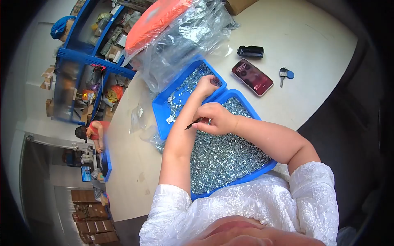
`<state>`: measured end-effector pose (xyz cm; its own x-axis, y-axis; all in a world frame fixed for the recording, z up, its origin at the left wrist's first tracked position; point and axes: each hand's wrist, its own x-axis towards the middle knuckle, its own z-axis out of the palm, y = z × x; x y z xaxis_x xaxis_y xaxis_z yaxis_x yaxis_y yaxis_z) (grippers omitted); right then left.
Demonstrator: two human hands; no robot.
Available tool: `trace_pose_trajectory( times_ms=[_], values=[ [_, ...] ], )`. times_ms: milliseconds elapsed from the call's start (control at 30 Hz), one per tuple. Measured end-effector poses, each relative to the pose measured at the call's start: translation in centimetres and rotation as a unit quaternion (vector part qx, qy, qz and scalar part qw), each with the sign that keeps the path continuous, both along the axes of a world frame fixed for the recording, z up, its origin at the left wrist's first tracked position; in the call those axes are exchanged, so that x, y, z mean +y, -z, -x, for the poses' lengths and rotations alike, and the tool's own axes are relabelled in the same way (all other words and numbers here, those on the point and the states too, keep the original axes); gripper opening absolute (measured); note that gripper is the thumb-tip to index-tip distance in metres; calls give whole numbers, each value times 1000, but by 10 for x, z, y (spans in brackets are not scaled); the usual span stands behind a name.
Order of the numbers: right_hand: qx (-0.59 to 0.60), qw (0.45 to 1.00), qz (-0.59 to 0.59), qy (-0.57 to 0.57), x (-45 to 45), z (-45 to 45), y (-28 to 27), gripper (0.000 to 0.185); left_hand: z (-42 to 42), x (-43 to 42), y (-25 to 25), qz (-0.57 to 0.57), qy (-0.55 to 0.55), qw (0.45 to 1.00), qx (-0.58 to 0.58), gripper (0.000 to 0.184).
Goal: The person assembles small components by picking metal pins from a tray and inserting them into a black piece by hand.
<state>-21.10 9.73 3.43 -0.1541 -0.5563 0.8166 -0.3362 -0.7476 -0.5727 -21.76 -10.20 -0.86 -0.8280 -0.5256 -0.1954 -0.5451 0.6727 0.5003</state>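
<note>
My left hand reaches into the far right corner of the back blue tray, its fingers curled down; what they hold is hidden. Small silvery metal pieces lie spread over that tray's bottom, with small white labels among them. My right hand is closed around a slim black pointed tool, whose tip sticks out to the left over my left forearm. Beneath it, the front blue tray is thickly filled with small shiny metal cylinders.
Right of the trays lie a phone, a black case and a key with a blue fob. Clear plastic bags and an orange round object stand behind. Blue shelves and another person are at left.
</note>
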Motion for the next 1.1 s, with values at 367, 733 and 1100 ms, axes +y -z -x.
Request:
trace_pose_trajectory(
  times_ms=[367, 733, 1100],
  values=[
    [-11, 998, -63, 1, -1, -2, -8, 11, -39, -14, -18, -476, -240, 810, 245, 17],
    [-33, 992, -117, 36, -6, -8, 2, 10, -53, -23, -6, -696, -190, 594, 356, 16],
    [-243, 955, -168, -31, -12, -5, 8, 7, -131, 30, -39, -582, -163, 647, 464, 16]
  ],
)
